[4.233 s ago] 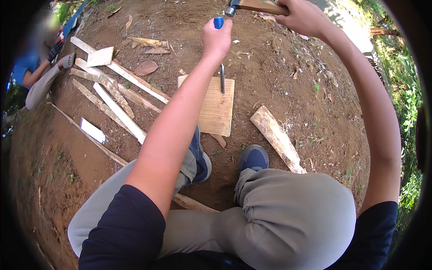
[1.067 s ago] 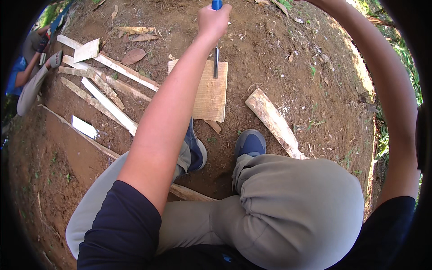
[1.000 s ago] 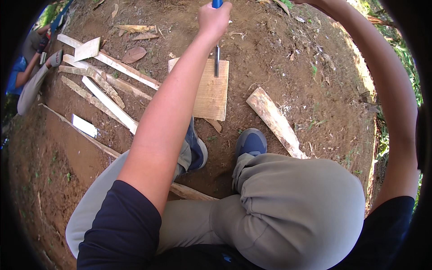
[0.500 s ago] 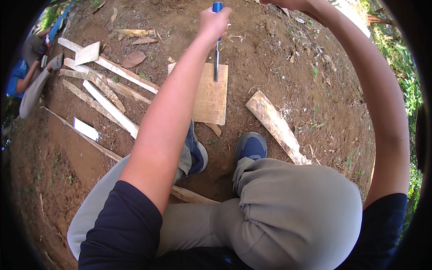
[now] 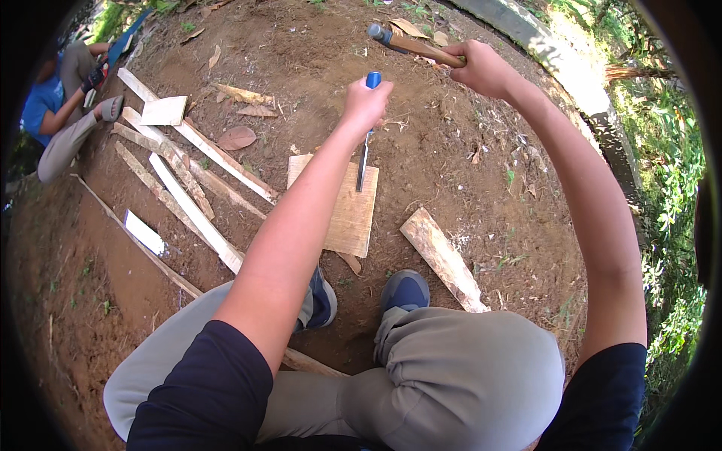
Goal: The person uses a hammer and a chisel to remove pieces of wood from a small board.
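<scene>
My left hand [image 5: 366, 104] is wrapped round the blue handle of a chisel [image 5: 363, 167], which stands nearly upright. The chisel's metal blade reaches down to a flat square wooden board [image 5: 352, 218] on the ground, its tip at the board's upper part. Up and to the right, my right hand [image 5: 483, 69] grips the wooden handle of a hammer [image 5: 421, 49]. The hammer's head points left, apart from the chisel and a little beyond its handle end. My left forearm hides part of the board's left side.
Several wooden strips [image 5: 197, 207] lie on the soil at the left, with a small square board [image 5: 164, 111] across them. A bark-covered plank [image 5: 445, 259] is right of the board, near my shoe [image 5: 404, 291]. Another person [image 5: 64, 105] sits at the far left.
The view has tilted up, so the board and chisel sit lower in the picture. The hammer and my whole right hand have come into view. My left hand still holds the chisel.
</scene>
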### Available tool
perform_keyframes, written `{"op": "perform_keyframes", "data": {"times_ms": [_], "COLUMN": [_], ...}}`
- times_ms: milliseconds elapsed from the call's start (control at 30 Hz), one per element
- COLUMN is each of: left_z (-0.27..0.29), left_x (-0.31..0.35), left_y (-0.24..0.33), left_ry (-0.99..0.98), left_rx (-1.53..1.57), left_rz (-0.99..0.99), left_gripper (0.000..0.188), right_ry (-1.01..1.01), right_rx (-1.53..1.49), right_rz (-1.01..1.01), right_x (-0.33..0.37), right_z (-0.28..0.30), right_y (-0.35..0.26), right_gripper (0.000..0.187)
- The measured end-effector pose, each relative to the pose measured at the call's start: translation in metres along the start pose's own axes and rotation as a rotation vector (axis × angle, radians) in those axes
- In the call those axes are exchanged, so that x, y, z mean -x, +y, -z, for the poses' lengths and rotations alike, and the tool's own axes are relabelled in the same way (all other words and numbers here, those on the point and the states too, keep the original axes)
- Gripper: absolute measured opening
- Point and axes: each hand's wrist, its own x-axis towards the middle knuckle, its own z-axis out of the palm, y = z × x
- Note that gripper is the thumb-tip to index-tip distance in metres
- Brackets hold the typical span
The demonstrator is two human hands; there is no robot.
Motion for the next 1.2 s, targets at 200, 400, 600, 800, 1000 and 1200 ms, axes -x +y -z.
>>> {"op": "perform_keyframes", "data": {"times_ms": [200, 400, 600, 800, 1000, 1200], "left_z": [0.000, 0.001, 0.003, 0.001, 0.006, 0.005], "left_x": [0.003, 0.002, 0.005, 0.007, -0.006, -0.013], "left_y": [-0.001, -0.001, 0.001, 0.002, -0.005, -0.012], "left_ry": [0.001, -0.001, -0.017, -0.039, -0.070, -0.097], "left_rx": [0.007, 0.020, 0.025, 0.016, 0.041, 0.041], "left_rz": [-0.001, -0.004, -0.003, 0.002, 0.012, 0.035], "left_gripper": [0.022, 0.021, 0.021, 0.022, 0.018, 0.019], "right_ry": [-0.097, -0.020, -0.036, 0.003, 0.084, -0.009], "right_rx": [0.068, 0.014, -0.028, -0.005, -0.123, 0.071], "right_rz": [0.034, 0.054, 0.056, 0.104, 0.041, 0.094], "right_x": [0.000, -0.003, -0.008, -0.023, -0.024, -0.021], "right_z": [0.005, -0.012, -0.018, -0.031, -0.038, -0.046], "right_y": [-0.003, 0.002, -0.002, 0.020, 0.031, 0.038], "right_gripper": [0.041, 0.034, 0.036, 0.034, 0.033, 0.036]}}
